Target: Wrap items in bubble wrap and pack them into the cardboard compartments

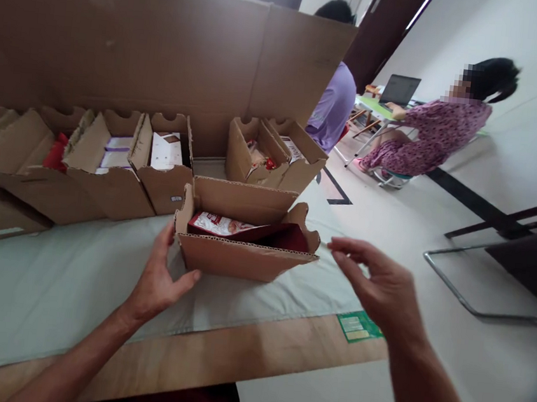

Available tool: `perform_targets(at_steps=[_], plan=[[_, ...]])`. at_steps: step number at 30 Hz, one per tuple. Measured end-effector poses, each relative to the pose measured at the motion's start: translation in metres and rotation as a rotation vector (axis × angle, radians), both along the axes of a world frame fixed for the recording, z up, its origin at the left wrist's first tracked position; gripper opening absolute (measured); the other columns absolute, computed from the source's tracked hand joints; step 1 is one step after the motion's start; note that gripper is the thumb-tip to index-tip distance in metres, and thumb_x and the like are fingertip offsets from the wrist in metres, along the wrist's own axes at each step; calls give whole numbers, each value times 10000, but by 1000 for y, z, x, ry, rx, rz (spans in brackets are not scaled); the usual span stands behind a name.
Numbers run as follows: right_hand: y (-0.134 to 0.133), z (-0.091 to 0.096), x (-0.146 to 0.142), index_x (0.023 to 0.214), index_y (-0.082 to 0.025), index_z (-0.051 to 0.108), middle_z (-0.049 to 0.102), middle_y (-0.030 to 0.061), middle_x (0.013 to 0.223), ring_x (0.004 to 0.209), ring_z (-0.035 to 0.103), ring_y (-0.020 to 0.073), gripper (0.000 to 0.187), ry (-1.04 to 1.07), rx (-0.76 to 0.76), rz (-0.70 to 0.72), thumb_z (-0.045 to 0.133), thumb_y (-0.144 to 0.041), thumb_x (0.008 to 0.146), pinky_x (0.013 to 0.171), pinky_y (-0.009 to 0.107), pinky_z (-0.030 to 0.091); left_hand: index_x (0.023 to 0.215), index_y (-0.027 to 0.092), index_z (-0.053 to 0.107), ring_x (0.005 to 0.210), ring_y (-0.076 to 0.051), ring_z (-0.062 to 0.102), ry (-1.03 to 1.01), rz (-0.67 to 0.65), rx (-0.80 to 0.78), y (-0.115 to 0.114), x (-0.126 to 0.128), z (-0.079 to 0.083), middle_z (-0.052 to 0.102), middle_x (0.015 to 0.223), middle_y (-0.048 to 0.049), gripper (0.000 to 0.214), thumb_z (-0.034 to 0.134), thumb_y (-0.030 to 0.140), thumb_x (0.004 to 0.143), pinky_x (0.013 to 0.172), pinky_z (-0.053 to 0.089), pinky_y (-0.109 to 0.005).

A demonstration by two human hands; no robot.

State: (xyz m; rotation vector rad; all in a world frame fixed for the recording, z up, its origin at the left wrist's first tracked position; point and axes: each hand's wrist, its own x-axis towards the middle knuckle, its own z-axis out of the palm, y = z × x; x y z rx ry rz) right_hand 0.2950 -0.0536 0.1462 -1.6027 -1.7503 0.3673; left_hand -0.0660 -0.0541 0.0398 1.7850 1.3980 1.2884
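Observation:
An open-topped cardboard box (243, 262) sits crosswise on the pale green cloth in front of me. Inside it lies a dark red packet with a white printed part (220, 224). My left hand (162, 279) is at the box's left end. Its fingers rest by the side wall, partly out of sight, and the thumb is stretched away from them near the front wall. Off the right end, in the air, my right hand (378, 280) is half curled with thumb and fingers apart and nothing visible in it.
Behind stands a row of similar cardboard bins (106, 190) holding packets, with a gap in the row and a tall cardboard panel (169, 50) at their back. A green card (358, 326) lies at the table's wooden edge (252, 356). Two people sit beyond, one at a laptop (400, 91).

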Motion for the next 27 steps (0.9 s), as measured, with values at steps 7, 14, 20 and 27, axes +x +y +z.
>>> perform_targets(at_steps=[7,14,20,27], plan=[[75,81,-76,934,-168,762,776,121,924,919,700,271,111,-1087,-138,522,689,-184,852,823,355,478,1315,289,583,1545,-370,291,180,-9,400,26,7,60,235,1698,-84,516,762,329,832,1226,324,-581],[100,52,-113,851,-129,783,773,169,843,816,750,294,154,-1342,-378,534,631,-143,875,628,312,474,900,261,692,1489,-372,395,219,-134,357,15,9,52,283,1693,11,56,724,257,853,1194,395,-600],[102,49,-105,819,-145,785,758,155,762,742,739,300,152,-1308,-415,465,635,-167,822,597,323,484,1027,347,712,1522,-377,330,219,-209,342,12,0,46,191,1717,107,187,730,293,849,1205,382,-633],[102,42,-112,814,-131,781,723,167,684,675,716,326,209,-1294,-483,397,611,-242,863,554,346,456,996,335,721,1511,-380,348,212,-181,295,14,3,42,235,1706,97,163,749,393,846,1220,357,-635]])
